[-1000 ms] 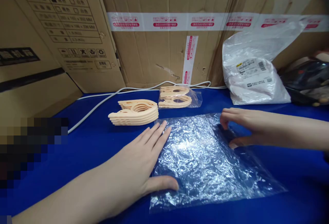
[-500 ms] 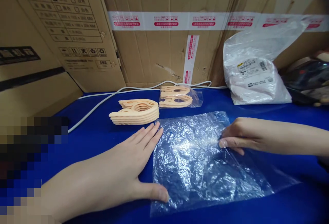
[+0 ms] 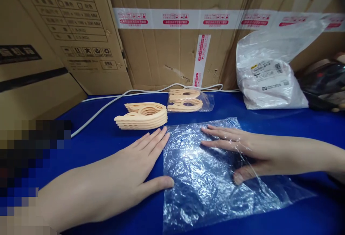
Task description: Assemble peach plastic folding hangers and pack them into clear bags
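A clear, crinkled plastic bag (image 3: 199, 177) lies flat on the blue table. My left hand (image 3: 134, 166) rests palm down at its left edge, fingers stretched and thumb spread onto the film. From the right, my right hand (image 3: 245, 145) reaches in with fingers extended and thumb apart. Film with bright creases covers part of that hand, so it appears to be inside the bag. Just beyond my left fingertips sits a stack of beige folding hangers (image 3: 142, 117). Behind it are more beige hangers in a small clear bag (image 3: 185, 100).
A white cable (image 3: 107, 109) runs along the back of the blue table (image 3: 88, 148). Cardboard boxes (image 3: 159, 55) form a wall behind and at the left. At the back right stands a white plastic package (image 3: 269, 80) with a label, beside a dark wrapped item (image 3: 323, 84).
My right hand has gone from pinching the bag's right edge to lying spread further left, apparently under the top film. My left thumb has shifted up slightly.
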The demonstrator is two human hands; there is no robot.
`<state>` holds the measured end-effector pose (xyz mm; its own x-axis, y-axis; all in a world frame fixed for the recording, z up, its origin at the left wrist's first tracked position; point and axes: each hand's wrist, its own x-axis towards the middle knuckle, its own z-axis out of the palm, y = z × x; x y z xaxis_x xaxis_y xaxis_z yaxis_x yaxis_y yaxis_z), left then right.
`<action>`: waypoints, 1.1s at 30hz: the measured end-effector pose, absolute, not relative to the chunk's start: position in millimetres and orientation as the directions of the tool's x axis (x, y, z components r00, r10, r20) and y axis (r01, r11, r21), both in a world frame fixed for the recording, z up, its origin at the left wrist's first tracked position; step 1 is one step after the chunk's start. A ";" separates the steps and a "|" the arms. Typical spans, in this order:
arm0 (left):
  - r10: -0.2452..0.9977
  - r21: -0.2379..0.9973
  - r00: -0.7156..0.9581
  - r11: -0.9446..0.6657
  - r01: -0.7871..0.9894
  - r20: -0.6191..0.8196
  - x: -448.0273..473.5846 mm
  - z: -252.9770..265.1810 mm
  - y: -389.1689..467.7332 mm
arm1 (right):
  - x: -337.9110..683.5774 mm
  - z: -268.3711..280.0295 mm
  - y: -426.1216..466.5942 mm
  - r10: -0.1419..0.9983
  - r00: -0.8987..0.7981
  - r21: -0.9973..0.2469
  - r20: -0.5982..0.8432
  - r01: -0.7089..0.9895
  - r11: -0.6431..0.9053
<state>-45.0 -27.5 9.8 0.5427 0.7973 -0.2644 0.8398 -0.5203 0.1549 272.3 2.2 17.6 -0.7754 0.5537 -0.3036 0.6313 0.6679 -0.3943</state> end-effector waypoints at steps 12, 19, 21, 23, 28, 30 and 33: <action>0.819 0.083 0.470 -0.471 0.878 -0.328 -38.3 14.3 -22.6 | 282.5 10.3 0.7 0.596 -0.752 -0.353 -0.280 0.658 0.665; 0.759 0.217 0.649 -0.627 0.748 -0.047 -55.1 31.0 -19.9 | 273.6 19.9 -5.5 0.650 -0.692 -0.375 -0.314 0.719 0.585; 0.756 0.227 0.641 -0.652 0.723 0.130 -57.0 38.3 -14.0 | 272.1 20.6 -7.6 0.678 -0.663 -0.374 -0.318 0.745 0.553; 0.750 0.204 0.604 -0.657 0.726 0.270 -58.9 43.3 -3.9 | 270.0 20.5 -8.8 0.688 -0.656 -0.373 -0.310 0.750 0.547; 0.759 0.160 0.578 -0.637 0.754 0.301 -75.9 39.5 29.9 | 265.4 21.5 -9.9 0.660 -0.696 -0.354 -0.283 0.715 0.602; 0.788 0.171 0.561 -0.607 0.776 0.254 -84.3 34.6 40.5 | 267.9 22.7 -9.8 0.660 -0.692 -0.338 -0.291 0.720 0.606; 0.843 0.203 0.510 -0.537 0.819 0.173 -91.8 29.8 49.5 | 276.6 25.2 -8.4 0.666 -0.688 -0.330 -0.290 0.725 0.605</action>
<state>-91.8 49.5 29.8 0.5099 0.8427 0.1728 0.8188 -0.5371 0.2026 276.6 -8.4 25.2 -0.6875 0.6659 -0.2896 0.7248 0.6046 -0.3305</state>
